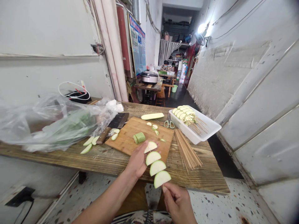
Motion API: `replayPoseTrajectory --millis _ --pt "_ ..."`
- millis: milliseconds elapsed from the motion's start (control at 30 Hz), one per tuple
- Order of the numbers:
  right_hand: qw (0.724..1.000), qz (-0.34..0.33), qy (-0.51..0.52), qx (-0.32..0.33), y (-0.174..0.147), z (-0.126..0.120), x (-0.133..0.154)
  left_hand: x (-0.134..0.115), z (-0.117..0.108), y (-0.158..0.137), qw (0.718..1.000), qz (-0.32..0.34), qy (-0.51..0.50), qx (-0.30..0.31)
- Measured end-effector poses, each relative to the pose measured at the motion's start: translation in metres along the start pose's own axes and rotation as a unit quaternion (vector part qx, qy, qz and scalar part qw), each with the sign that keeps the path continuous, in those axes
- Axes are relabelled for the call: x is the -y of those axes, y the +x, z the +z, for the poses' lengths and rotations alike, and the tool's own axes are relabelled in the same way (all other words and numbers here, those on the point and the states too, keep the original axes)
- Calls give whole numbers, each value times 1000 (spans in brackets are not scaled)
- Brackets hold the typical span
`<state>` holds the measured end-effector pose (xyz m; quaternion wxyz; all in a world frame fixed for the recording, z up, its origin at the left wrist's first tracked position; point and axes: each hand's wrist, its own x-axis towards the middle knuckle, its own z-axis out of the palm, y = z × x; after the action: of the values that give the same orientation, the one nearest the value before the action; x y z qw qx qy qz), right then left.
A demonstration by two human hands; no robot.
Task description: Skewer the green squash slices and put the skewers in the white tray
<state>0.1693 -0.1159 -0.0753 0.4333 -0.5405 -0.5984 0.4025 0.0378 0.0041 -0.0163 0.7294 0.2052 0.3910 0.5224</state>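
Note:
My right hand [177, 199] pinches the lower end of a bamboo skewer that carries several half-round zucchini slices [157, 168], pale inside with green skin. At the skewer's far end, my left hand [137, 158] holds the topmost zucchini slice [150, 147]; its fingertips are partly hidden behind that slice. Just beyond this hand, a stack of cut zucchini [139, 137] rests on the wooden cutting board [127, 129]. Small end pieces [154, 127] lie near the board's far right corner.
A cleaver [104, 135] lies left of the board by loose slices and a plastic bag [58, 124]. Behind the board is a long zucchini piece [152, 116]. Scissors [169, 124], bare skewers [187, 149] and a white tray [211, 127] with filled skewers stand right. A person sits far back.

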Motion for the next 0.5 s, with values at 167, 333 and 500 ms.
replayPoseTrajectory --millis 167,333,500 --pt "1000 -7 -2 0 1 -1 3 0 1 0 1000 -1 -12 13" --pt "1000 3 -3 -1 0 0 4 1 1 1 1000 -1 -15 18" --pt "1000 3 -14 -12 0 0 4 4 0 0 999 12 -8 49"
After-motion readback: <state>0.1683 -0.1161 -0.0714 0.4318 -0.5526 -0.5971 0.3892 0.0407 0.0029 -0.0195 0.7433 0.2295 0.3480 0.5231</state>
